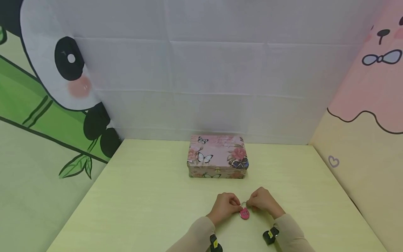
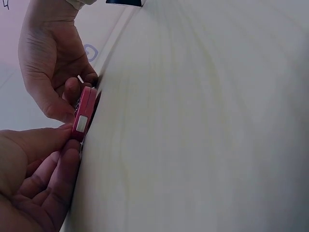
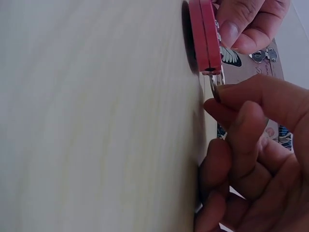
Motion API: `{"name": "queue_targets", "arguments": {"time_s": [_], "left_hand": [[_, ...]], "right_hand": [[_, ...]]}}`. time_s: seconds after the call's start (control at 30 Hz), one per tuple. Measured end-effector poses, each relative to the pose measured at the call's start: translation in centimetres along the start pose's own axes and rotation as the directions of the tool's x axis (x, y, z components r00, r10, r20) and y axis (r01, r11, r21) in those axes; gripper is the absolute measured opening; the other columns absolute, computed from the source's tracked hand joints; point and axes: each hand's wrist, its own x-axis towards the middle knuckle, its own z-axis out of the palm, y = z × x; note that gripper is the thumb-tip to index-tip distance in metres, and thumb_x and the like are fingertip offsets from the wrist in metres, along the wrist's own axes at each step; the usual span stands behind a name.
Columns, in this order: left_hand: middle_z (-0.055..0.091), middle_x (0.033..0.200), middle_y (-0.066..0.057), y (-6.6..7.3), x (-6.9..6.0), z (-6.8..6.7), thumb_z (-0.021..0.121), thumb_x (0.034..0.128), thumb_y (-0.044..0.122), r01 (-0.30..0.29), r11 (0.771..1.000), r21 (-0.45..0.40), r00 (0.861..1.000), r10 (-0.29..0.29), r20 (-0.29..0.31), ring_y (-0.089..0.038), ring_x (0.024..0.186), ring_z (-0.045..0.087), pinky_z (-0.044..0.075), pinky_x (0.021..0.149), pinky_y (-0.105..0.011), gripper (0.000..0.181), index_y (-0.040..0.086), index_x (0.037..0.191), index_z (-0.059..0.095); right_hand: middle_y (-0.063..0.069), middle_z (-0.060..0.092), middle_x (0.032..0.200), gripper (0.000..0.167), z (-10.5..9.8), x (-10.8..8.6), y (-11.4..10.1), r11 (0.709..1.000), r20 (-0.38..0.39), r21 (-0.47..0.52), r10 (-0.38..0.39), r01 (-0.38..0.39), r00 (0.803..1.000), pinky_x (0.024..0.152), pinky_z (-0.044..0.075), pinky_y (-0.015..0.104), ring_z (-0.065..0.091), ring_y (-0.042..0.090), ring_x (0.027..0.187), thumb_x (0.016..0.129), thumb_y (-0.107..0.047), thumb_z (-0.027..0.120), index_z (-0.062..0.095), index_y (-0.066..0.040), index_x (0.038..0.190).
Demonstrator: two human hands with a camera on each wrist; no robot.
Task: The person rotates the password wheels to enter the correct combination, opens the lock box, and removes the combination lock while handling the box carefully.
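Observation:
A small pink combination padlock (image 1: pixel 244 214) with number dials on its face is held just over the table between both hands. My left hand (image 1: pixel 224 207) pinches the lock's body at its side with thumb and fingertips; the left wrist view shows that thumb against the red edge of the padlock (image 2: pixel 84 111). On the other side, my right hand (image 1: pixel 263 201) pinches the thin metal shackle (image 3: pixel 214 87) between thumb and forefinger. Its other fingers are curled loosely near the tabletop. Whether the shackle is locked in the body I cannot tell.
A pink box (image 1: pixel 217 151) printed with butterflies and roses stands on the pale wooden table (image 1: pixel 151 196), beyond both hands. White cloth (image 1: pixel 214 70) hangs behind the table. Printed panels rise at the left and right. Each wrist wears a black strapped device.

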Motion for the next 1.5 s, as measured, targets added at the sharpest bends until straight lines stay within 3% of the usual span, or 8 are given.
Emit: {"name": "queue_targets", "arguments": {"time_s": [0.8, 1.0, 1.13, 1.23, 1.5], "left_hand": [[0.066, 0.065, 0.002, 0.3, -0.3, -0.3, 0.081, 0.0800, 0.001, 0.004, 1.000, 0.018, 1.000, -0.004, 0.001, -0.001, 0.056, 0.054, 0.045, 0.053, -0.016, 0.013, 0.004, 0.076, 0.069], [0.067, 0.065, 0.001, 0.2, -0.4, -0.1, 0.081, 0.0798, 0.001, 0.014, 1.000, 0.010, 1.000, -0.014, 0.005, -0.001, 0.056, 0.055, 0.045, 0.053, -0.016, 0.013, 0.005, 0.076, 0.070], [0.067, 0.065, 0.001, 0.2, -0.3, -0.3, 0.082, 0.0799, 0.002, 0.023, 1.000, -0.002, 1.000, -0.023, 0.018, -0.002, 0.057, 0.056, 0.046, 0.053, -0.017, 0.013, 0.004, 0.076, 0.069], [0.065, 0.066, 0.004, 0.2, -0.3, -0.6, 0.082, 0.0805, 0.004, 0.034, 0.999, 0.003, 0.998, -0.034, 0.047, -0.003, 0.058, 0.056, 0.046, 0.054, -0.017, 0.013, 0.005, 0.077, 0.069], [0.064, 0.073, 0.006, 0.4, -0.2, -3.1, 0.079, 0.0849, 0.009, 0.077, 0.995, 0.061, 0.987, -0.085, 0.136, -0.007, 0.062, 0.056, 0.047, 0.052, -0.020, 0.010, 0.008, 0.084, 0.069]], "right_hand": [[-0.005, 0.049, 0.045, 0.022, 0.3, -0.3, -0.9, 0.997, -0.013, -0.065, 0.030, -0.031, 0.999, 0.047, 0.027, 0.020, 0.042, 0.010, 0.048, 0.070, -0.008, 0.077, 0.063, -0.007, 0.054], [-0.003, 0.052, 0.048, 0.021, 0.4, -0.2, -0.5, 0.995, 0.001, -0.074, 0.064, -0.064, 0.998, 0.048, 0.033, 0.022, 0.046, 0.012, 0.050, 0.072, -0.008, 0.079, 0.064, -0.006, 0.056], [-0.004, 0.053, 0.048, 0.022, 0.3, 0.3, 0.6, 0.998, 0.034, -0.064, 0.012, -0.010, 0.999, 0.048, 0.033, 0.022, 0.046, 0.011, 0.050, 0.073, -0.012, 0.080, 0.066, -0.007, 0.057], [-0.006, 0.053, 0.048, 0.021, 0.0, 0.2, 0.9, 0.998, 0.065, -0.048, -0.040, 0.043, 0.997, 0.049, 0.032, 0.022, 0.045, 0.009, 0.050, 0.074, -0.013, 0.079, 0.066, -0.007, 0.059], [-0.001, 0.057, 0.063, 0.020, -1.0, 0.0, -0.2, 0.998, 0.146, -0.057, -0.027, 0.036, 0.989, 0.054, 0.040, 0.026, 0.050, 0.013, 0.059, 0.089, -0.017, 0.072, 0.067, -0.006, 0.072]]}}
